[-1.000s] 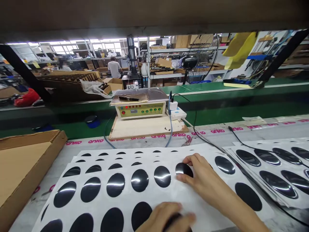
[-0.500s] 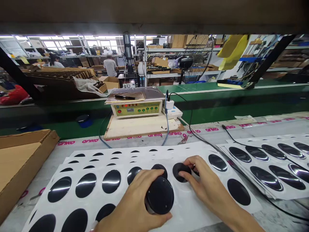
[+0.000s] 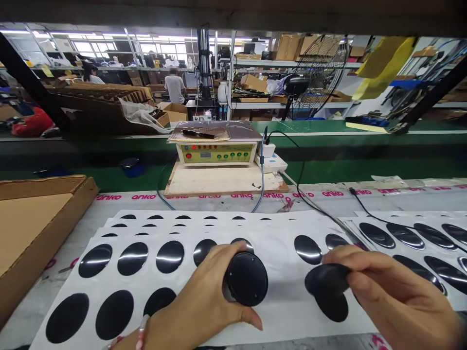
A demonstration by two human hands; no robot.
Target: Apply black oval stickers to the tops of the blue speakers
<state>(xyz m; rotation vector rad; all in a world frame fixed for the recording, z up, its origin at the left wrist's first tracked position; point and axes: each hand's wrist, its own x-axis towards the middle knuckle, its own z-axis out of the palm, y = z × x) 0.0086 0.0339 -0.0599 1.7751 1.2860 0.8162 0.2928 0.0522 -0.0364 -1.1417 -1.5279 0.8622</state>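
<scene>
Left hand [image 3: 204,306] gripping a round black device [image 3: 246,278] above the white sheet [image 3: 280,311], right hand [image 3: 394,296] pinching a peeled black sticker [image 3: 326,281] just right of it, tester box [image 3: 215,153] sitting beyond the sheet.

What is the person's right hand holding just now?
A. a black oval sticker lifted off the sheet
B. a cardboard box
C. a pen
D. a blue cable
A: the right hand pinches a black oval sticker clear of the white sheet, while the left hand grips a round black part.
</scene>
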